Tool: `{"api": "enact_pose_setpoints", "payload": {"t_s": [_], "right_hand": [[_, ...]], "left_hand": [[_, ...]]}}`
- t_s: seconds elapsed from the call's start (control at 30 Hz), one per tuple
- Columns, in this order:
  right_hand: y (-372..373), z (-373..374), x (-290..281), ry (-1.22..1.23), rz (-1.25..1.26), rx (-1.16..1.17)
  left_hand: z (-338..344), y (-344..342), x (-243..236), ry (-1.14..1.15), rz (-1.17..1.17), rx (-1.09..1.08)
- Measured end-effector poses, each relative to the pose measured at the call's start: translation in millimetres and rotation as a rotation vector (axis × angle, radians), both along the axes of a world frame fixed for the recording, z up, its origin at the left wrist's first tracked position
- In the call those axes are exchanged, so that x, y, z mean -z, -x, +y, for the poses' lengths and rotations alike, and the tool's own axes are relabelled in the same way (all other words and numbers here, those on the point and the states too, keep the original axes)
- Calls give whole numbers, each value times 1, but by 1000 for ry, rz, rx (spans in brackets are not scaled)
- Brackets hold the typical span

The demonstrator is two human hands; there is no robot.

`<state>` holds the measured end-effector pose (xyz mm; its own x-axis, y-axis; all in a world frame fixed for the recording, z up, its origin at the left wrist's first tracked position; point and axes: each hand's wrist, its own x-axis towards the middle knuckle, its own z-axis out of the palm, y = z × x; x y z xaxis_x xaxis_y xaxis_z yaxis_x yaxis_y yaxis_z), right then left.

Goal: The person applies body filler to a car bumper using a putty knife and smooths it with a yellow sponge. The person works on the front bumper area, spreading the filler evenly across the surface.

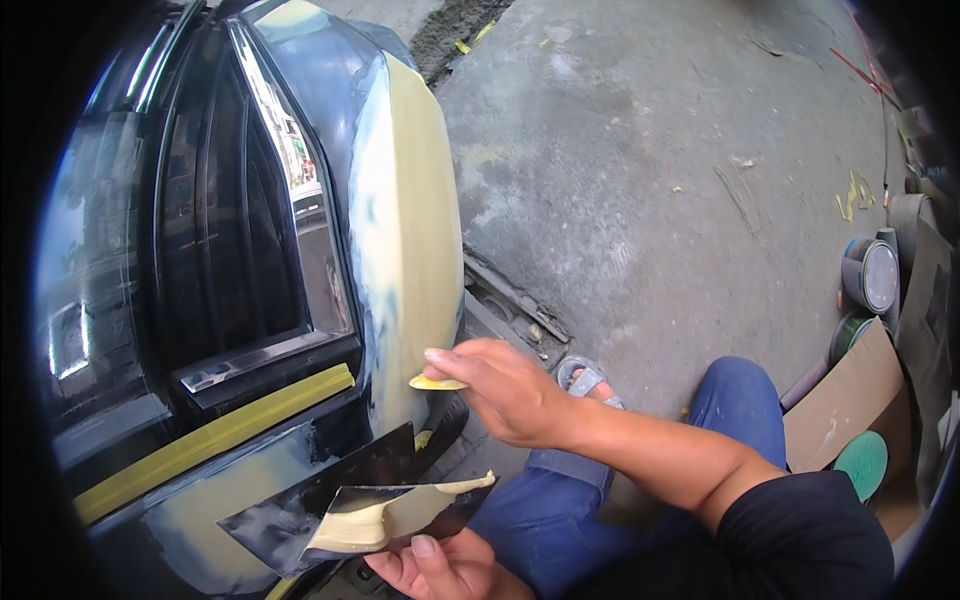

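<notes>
My left hand (440, 565), low in the picture, grips a dark flat putty board (440, 508) by its near edge, thumb on top. Cream-coloured body filler (350, 528) lies on the board in a thick smear, with a thin ridge along its upper edge. Between the fingers of my right hand (510, 395) is pinched a yellow spreader (436, 384). It is held just in front of the lower end of a curved car body panel (425, 200) coated in pale yellow filler. Whether the spreader touches the panel I cannot tell.
Yellow masking tape (215, 440) runs along the dark car body, under the glossy window (230, 210). A filler patch (220, 500) lies below it. At right on the concrete floor (640, 150) are a paint can (870, 275), cardboard (845, 400) and a green disc (862, 465).
</notes>
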<state>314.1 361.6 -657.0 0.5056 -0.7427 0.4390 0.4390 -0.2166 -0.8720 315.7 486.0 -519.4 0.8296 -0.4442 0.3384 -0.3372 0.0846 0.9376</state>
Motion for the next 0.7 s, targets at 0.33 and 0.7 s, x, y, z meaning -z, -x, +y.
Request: {"api": "enact_pose_setpoints", "payload": {"t_s": [0.33,0.7], "right_hand": [[81,-52,-20,204,1,87],[100,-44,-16,561,38,-51]], "left_hand": [[-22,7,1,-78,116,37],[-40,12,3,-104,88,94]]}}
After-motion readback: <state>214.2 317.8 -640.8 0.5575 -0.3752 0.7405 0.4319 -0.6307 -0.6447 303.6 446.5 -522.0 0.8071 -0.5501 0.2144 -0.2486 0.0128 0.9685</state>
